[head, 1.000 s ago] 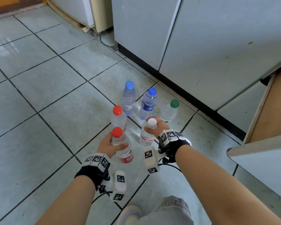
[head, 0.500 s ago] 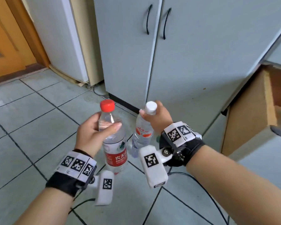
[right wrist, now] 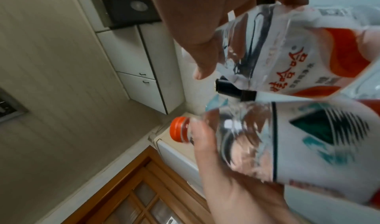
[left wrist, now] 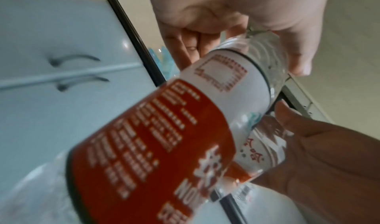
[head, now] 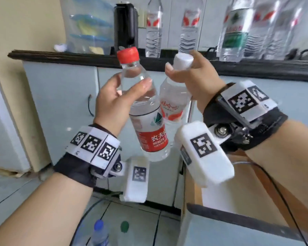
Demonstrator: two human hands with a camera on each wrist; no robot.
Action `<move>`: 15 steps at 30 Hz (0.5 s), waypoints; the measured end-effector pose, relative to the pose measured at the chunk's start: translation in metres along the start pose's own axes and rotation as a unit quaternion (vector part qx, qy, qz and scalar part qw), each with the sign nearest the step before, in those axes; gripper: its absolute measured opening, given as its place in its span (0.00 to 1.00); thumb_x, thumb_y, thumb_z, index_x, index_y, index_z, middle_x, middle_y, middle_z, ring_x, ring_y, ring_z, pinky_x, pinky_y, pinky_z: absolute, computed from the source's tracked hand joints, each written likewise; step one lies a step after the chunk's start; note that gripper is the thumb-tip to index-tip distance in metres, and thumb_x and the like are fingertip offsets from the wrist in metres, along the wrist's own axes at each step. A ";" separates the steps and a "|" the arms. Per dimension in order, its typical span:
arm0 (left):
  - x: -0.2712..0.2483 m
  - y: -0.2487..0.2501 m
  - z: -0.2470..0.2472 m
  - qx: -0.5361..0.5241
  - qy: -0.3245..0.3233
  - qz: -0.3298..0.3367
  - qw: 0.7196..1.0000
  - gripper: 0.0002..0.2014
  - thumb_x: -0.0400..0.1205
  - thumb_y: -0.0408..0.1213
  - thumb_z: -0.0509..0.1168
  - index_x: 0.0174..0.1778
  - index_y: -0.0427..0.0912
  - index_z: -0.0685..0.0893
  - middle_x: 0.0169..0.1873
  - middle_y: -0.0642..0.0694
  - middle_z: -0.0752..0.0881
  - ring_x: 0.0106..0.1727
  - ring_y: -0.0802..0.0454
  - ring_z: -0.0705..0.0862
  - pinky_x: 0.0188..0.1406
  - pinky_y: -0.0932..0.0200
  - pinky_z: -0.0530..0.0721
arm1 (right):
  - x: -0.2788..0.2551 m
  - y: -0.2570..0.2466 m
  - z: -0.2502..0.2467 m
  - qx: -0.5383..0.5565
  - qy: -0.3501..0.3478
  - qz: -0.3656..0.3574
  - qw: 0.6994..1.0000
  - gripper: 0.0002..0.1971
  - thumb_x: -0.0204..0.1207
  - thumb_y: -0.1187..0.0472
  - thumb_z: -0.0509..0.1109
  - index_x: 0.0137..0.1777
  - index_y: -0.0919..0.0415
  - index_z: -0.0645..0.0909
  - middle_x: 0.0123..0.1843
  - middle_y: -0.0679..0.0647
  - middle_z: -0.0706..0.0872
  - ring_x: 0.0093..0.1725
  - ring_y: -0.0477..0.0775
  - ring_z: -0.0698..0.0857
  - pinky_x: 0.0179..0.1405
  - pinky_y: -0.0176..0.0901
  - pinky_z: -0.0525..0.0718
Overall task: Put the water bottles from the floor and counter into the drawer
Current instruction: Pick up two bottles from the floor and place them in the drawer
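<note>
My left hand grips the red-capped bottle round its shoulder, and its red label fills the left wrist view. My right hand holds the white-capped bottle at its neck, with the white cap between the fingers. Both bottles hang tilted in the air side by side, close together in front of the cabinet doors. The open wooden drawer lies below and right of them. In the right wrist view the white-capped bottle sits above the red-capped one.
Several more bottles stand on the dark counter edge behind. A blue-capped bottle and a green cap show on the tiled floor below. A black appliance and a plastic container stand on the counter's left.
Both hands lifted their bottles from the floor up to cabinet height. My view rose from the floor to the counter, and the drawer now lies below the right arm.
</note>
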State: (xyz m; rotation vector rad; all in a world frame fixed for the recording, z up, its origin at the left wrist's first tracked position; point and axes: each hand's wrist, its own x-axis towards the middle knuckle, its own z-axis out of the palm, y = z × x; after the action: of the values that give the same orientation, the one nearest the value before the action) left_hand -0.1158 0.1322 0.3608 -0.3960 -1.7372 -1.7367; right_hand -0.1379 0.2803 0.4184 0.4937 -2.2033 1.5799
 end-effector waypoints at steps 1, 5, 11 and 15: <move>0.005 0.001 0.021 -0.011 -0.015 -0.001 1.000 0.12 0.65 0.48 0.73 0.44 0.54 0.84 0.32 0.59 0.91 0.38 0.61 0.90 0.45 0.61 0.87 | 0.006 0.007 -0.016 -0.004 0.014 -0.001 1.000 0.18 0.71 0.60 0.73 0.58 0.58 0.71 0.46 0.51 0.78 0.46 0.49 0.77 0.47 0.38 0.78; 0.014 -0.017 0.099 -0.042 -0.087 -0.059 0.994 0.10 0.67 0.52 0.69 0.42 0.57 0.84 0.38 0.57 0.90 0.44 0.58 0.90 0.52 0.54 0.86 | 0.022 0.049 -0.078 -0.047 0.044 0.059 0.996 0.23 0.70 0.56 0.74 0.62 0.61 0.72 0.49 0.51 0.82 0.48 0.50 0.80 0.41 0.36 0.74; 0.005 -0.064 0.195 -0.032 -0.212 -0.237 0.948 0.14 0.66 0.55 0.70 0.45 0.56 0.83 0.44 0.54 0.90 0.48 0.52 0.89 0.54 0.50 0.85 | 0.009 0.126 -0.160 -0.048 0.005 0.280 0.959 0.05 0.74 0.62 0.70 0.40 0.61 0.76 0.44 0.62 0.85 0.46 0.60 0.84 0.47 0.48 0.82; -0.017 -0.108 0.236 -0.006 -0.278 -0.378 0.883 0.10 0.69 0.50 0.71 0.44 0.57 0.80 0.44 0.51 0.87 0.49 0.49 0.87 0.56 0.50 0.83 | -0.008 0.186 -0.186 0.002 -0.043 0.430 0.902 0.03 0.76 0.65 0.67 0.42 0.64 0.78 0.39 0.57 0.83 0.34 0.46 0.84 0.38 0.34 0.83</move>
State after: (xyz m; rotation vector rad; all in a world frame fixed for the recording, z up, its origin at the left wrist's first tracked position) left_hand -0.2240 0.3568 0.2852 -0.2410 -2.5305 -2.3262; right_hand -0.2033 0.5142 0.3178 -0.5187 -2.6594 1.9662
